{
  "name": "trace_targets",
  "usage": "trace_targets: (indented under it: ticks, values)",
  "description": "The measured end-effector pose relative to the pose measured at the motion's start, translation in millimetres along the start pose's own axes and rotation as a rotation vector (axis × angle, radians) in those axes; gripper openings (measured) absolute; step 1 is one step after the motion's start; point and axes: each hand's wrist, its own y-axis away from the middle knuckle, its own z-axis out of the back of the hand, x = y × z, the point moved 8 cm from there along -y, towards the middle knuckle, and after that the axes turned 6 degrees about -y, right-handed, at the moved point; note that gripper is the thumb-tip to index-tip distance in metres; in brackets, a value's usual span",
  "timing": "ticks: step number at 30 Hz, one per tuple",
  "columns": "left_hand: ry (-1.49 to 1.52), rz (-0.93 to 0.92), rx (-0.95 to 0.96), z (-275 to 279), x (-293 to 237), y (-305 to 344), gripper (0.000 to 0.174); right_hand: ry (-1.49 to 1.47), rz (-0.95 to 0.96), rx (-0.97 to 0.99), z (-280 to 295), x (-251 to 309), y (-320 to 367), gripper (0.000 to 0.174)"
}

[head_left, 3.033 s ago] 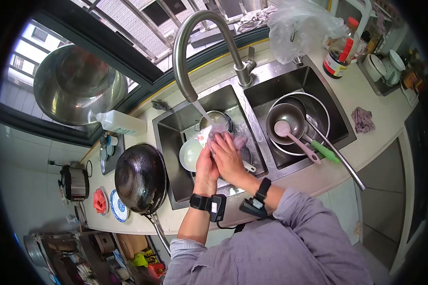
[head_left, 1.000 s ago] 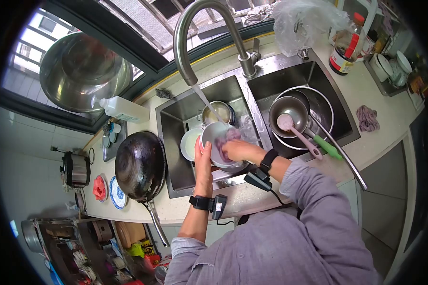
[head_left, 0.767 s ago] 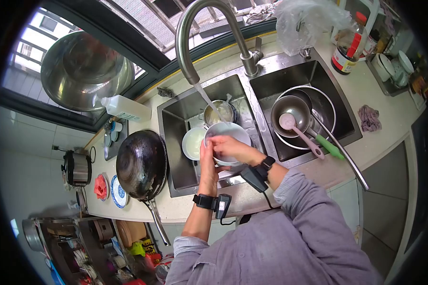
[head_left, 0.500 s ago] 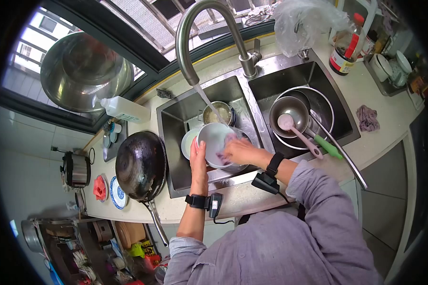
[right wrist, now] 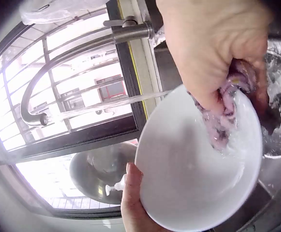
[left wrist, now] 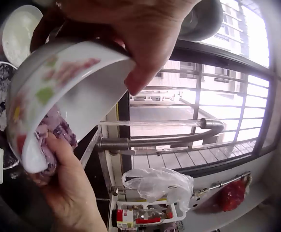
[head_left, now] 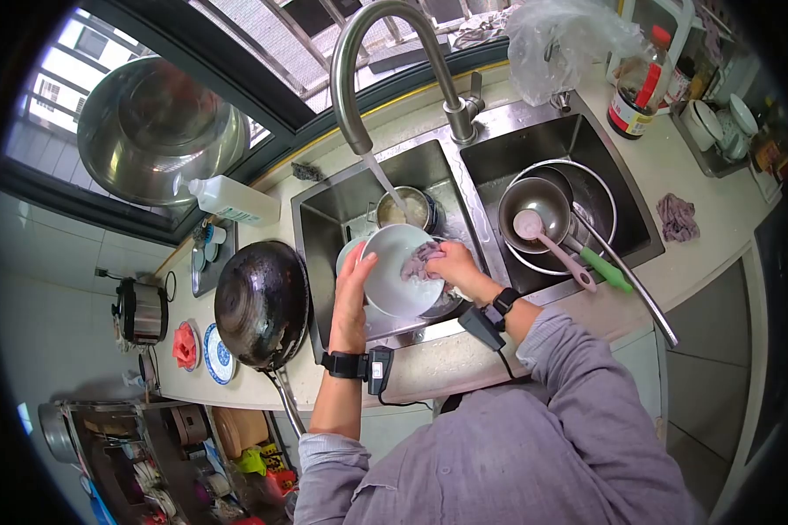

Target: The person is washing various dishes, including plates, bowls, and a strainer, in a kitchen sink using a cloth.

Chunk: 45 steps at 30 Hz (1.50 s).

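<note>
A white bowl (head_left: pixel 396 284) with a floral pattern on its outside (left wrist: pixel 46 94) is tilted over the left sink basin. My left hand (head_left: pixel 351 293) grips its left side, thumb over the rim. My right hand (head_left: pixel 460 269) pinches a wet purple cloth (head_left: pixel 420 261) against the bowl's right rim, the cloth folded over the edge in the right wrist view (right wrist: pixel 220 123). Water runs from the faucet (head_left: pixel 350 105) just behind the bowl, into a small pot (head_left: pixel 422 203). Another pale bowl (left wrist: pixel 22 36) stands in the basin, mostly hidden in the head view.
The right basin holds a large pot (head_left: pixel 611 203) with a saucepan (head_left: pixel 547 199), a pink ladle (head_left: pixel 559 250) and a green handle (head_left: pixel 606 269). An upturned wok (head_left: pixel 261 304) lies left of the sink. A soap bottle (head_left: pixel 236 203) and a sauce bottle (head_left: pixel 632 103) stand behind.
Earlier the cloth was bunched in both hands under the water. Since then the bowl has been lifted and wiped inside; now it tilts further left and the cloth is at its right rim.
</note>
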Motion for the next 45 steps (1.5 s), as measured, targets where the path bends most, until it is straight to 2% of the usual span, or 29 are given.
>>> trace_targets:
  ticks: [2, 4, 5, 8, 10, 12, 13, 14, 16, 17, 18, 19, 20, 22, 24, 27, 29, 30, 32, 33, 34, 35, 36, 37, 38, 40, 42, 44, 45]
  values:
    - [0.147, -0.106, -0.165, 4.5, -4.4, -1.1, 0.061, 0.023, 0.089, -0.063, -6.1, -9.5, -4.4, 0.03]
    - [0.108, -0.195, -0.276, -6.9, -8.9, 11.9, 0.07, -0.42, -0.01, -0.105, -18.7, -13.0, 6.9, 0.023]
    - [0.169, -0.313, -0.333, -13.4, -3.5, 16.2, 0.077, -0.503, -0.07, -0.105, -25.2, -11.9, 15.7, 0.017]
    - [0.197, -0.354, -0.486, -24.3, 5.4, 26.4, 0.079, -0.653, -0.179, -0.074, -43.4, -14.1, 31.5, 0.018]
    - [0.167, -0.295, -0.373, -22.7, 3.3, 17.4, 0.08, -0.643, -0.215, 0.014, -37.7, -7.8, 36.7, 0.018]
    - [0.135, -0.235, -0.275, -13.1, 0.2, 13.5, 0.082, -0.471, -0.117, 0.055, -25.1, -8.1, 20.8, 0.024]
    - [0.1, -0.172, -0.138, -15.1, -2.9, 8.3, 0.084, -0.352, -0.066, 0.031, -16.1, 2.4, 13.0, 0.027]
    - [0.061, -0.104, -0.001, -18.2, -3.0, 5.1, 0.086, -0.138, 0.045, -0.044, -2.4, 16.3, 7.9, 0.027]
    - [-0.008, -0.192, 0.076, -12.2, -7.2, -3.2, 0.086, 0.526, 0.354, -0.271, 16.6, 51.4, -2.0, 0.027]
    - [-0.359, -0.328, 0.105, -14.0, -14.4, -5.1, 0.085, 0.528, 0.353, -0.27, 19.3, 53.7, -4.1, 0.027]
    - [-0.709, -0.46, 0.13, -20.7, -19.5, -4.8, 0.084, 0.64, 0.574, -0.267, 12.8, 79.5, 10.4, 0.023]
    - [-0.822, -0.496, 0.131, -24.9, -28.7, -3.3, 0.079, 0.749, 0.796, -0.258, 3.3, 99.8, 25.9, 0.019]
    - [-0.817, -0.494, 0.125, -27.7, -38.7, -3.3, 0.079, 0.754, 0.797, -0.252, 1.9, 104.1, 26.1, 0.019]
    - [-1.148, -0.33, 0.179, -39.7, -40.0, -5.9, 0.073, 1.01, 1.227, -0.222, -27.2, 120.8, 53.2, 0.012]
    - [-1.211, -0.364, 0.129, -44.9, -42.8, -9.8, 0.065, 1.084, 1.267, -0.226, -36.9, 119.3, 63.1, 0.009]
    - [-1.299, -0.324, 0.137, -45.4, -34.0, -16.2, 0.062, 1.046, 1.138, -0.22, -29.1, 111.4, 58.1, 0.007]
    - [-0.993, -0.454, -0.159, -22.9, -28.0, -14.9, 0.06, 0.874, 0.862, -0.22, -8.5, 97.2, 40.6, 0.007]
    - [-0.996, -0.462, -0.157, -24.2, -13.9, -12.1, 0.06, 0.872, 0.865, -0.227, -5.8, 94.0, 40.1, 0.007]
    - [-0.478, -0.338, -0.483, -0.5, 26.0, 5.3, 0.057, 0.688, 0.479, -0.387, 23.6, 67.2, 24.6, 0.011]
    - [-0.262, -0.296, -0.447, -4.8, 53.9, 5.0, 0.057, 0.613, 0.353, -0.395, 28.9, 54.4, 18.4, 0.017]
    - [-0.046, -0.249, -0.409, -17.3, 57.1, 10.1, 0.058, 0.616, 0.348, -0.393, 26.8, 44.2, 13.4, 0.017]
    - [0.198, -0.053, -0.355, -33.1, 71.4, 18.1, 0.063, 0.388, 0.225, -0.348, 25.9, 20.5, 4.9, 0.019]
    - [0.203, -0.05, -0.355, -40.8, 74.2, 17.8, 0.063, 0.16, 0.105, -0.302, 20.0, 8.7, 6.7, 0.022]
    - [0.191, -0.158, -0.436, -39.6, 68.6, 20.3, 0.066, -0.098, 0.002, -0.2, 8.8, 1.7, 17.4, 0.022]
    - [0.178, -0.266, -0.519, -35.4, 62.6, 23.1, 0.068, -0.091, 0.002, -0.198, 8.0, -1.3, 19.9, 0.022]
    - [0.113, -0.356, -0.489, -22.1, 45.1, 23.0, 0.07, -0.418, -0.137, -0.046, -5.6, -19.6, 21.9, 0.02]
    - [0.139, -0.042, -0.22, -27.9, 38.5, 18.2, 0.073, -0.399, -0.156, -0.023, -6.6, -17.1, 18.5, 0.018]
    - [0.093, -0.031, -0.206, -14.5, 34.2, 10.7, 0.072, 0.016, -0.071, -0.091, 4.7, 4.5, 13.0, 0.017]
    - [0.042, 0.011, -0.126, -14.0, 28.7, 10.5, 0.07, 0.307, 0.056, -0.175, 13.5, 8.2, -4.3, 0.017]
